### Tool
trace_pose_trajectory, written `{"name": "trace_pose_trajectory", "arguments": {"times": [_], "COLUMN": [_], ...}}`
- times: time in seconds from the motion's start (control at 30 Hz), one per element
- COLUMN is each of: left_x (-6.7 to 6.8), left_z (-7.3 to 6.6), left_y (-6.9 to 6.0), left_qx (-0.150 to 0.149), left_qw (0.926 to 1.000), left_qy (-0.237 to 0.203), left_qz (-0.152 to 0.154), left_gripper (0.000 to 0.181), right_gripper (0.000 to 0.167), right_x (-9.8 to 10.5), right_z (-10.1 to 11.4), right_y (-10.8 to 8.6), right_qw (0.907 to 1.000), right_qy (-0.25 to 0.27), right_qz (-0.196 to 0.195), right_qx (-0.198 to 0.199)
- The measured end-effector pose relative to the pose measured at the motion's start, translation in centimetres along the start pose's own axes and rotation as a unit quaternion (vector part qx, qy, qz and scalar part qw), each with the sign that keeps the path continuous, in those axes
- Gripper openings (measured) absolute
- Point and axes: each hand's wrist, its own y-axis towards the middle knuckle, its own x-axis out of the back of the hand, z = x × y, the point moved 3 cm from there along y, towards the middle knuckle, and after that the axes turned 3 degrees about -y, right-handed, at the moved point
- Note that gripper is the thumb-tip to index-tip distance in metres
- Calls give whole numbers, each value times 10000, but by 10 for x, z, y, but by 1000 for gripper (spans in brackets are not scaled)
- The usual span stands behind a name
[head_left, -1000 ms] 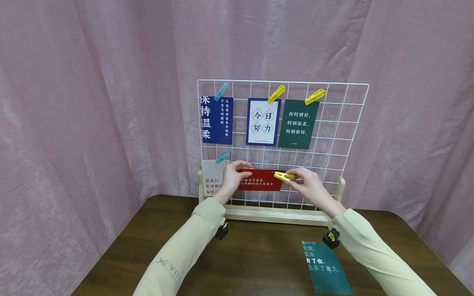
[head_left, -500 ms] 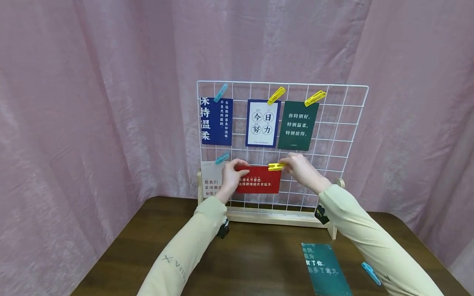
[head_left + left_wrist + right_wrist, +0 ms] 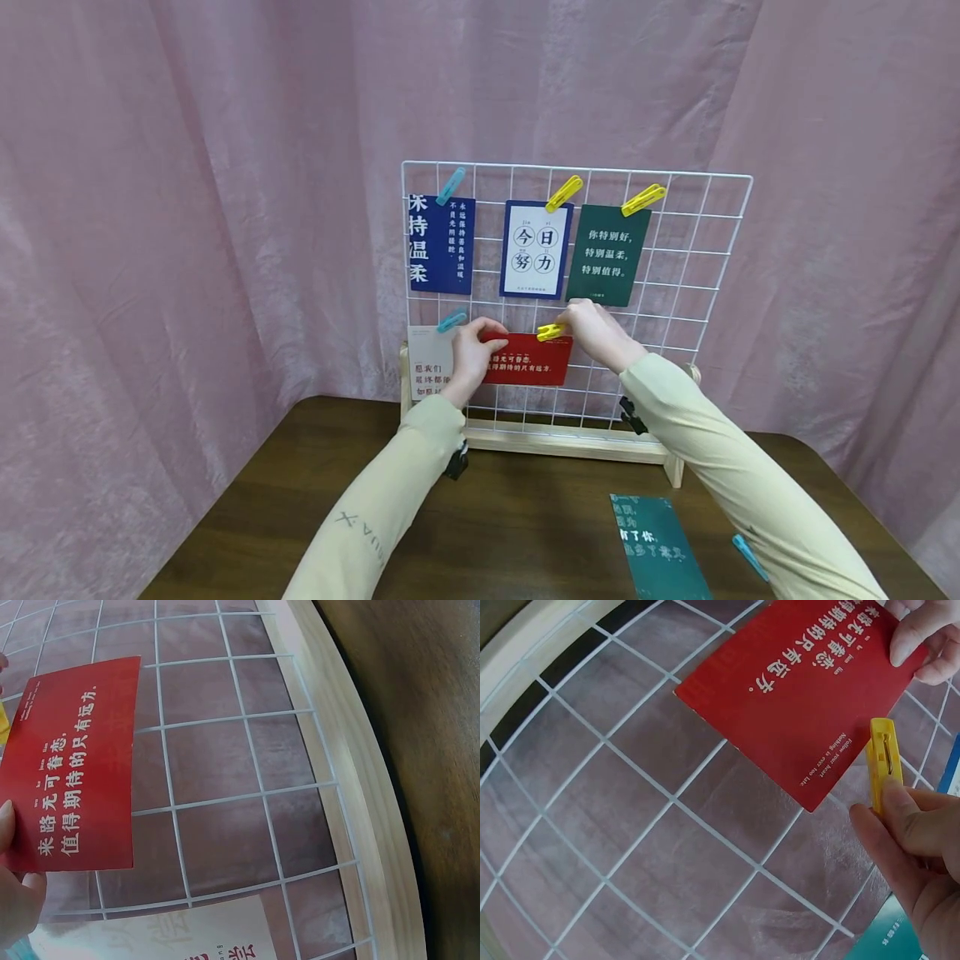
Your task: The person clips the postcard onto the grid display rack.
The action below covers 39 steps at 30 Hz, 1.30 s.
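My left hand (image 3: 472, 357) pinches the left end of a red card (image 3: 528, 371) with white lettering, holding it against the lower part of a white wire grid (image 3: 678, 287). In my right hand (image 3: 600, 333) a yellow clothespin (image 3: 551, 332) is pinched between thumb and fingers. The clothespin's tip lies at the red card's top edge in the right wrist view, where the yellow clothespin (image 3: 885, 754) overlaps that edge. Whether it grips the wire behind cannot be told. A white card (image 3: 429, 358) hangs left of the red one from a blue clothespin (image 3: 452, 321).
Above hang a dark blue card (image 3: 442, 250), a white card with blue border (image 3: 534, 258) and a green card (image 3: 609, 250), each under a clothespin. The grid stands in a wooden base (image 3: 562, 443). On the table (image 3: 480, 517) lie a teal card (image 3: 660, 546) and a blue clothespin (image 3: 750, 557).
My right hand has moved left and up, bringing the yellow clothespin from the red card's right end to its top edge. The left hand keeps its hold, and the card has risen slightly.
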Motion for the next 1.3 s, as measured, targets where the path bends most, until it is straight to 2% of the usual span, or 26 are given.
{"name": "trace_pose_trajectory", "arguments": {"times": [0.23,0.53,0.67,0.97,1.17,1.3], "left_x": [2,0,0,-3,-2,-1], "left_z": [3,9,9,8,7,7], "left_y": [0,1,1,-2,-3,-4], "left_qx": [-145,-192,-205,-184,-424,-426], "left_qw": [9996,9990,9990,9992,9987,9988], "left_qy": [34,84,-20,-79,6,120], "left_qz": [-232,-397,-396,-338,-291,-196], "left_gripper": [15,16,17,15,15,16], "right_gripper": [18,22,24,23,14,13], "right_x": [-3,-6,-11,-20,-20,-21], "right_z": [3,2,2,1,-1,-3], "right_y": [7,9,12,13,8,4], "right_qw": [9997,9996,9994,9990,9988,9983], "right_qy": [-128,-133,-225,-86,-25,121], "right_qz": [150,183,192,213,-27,-308], "right_qx": [-126,-171,-198,-392,-480,-488]}}
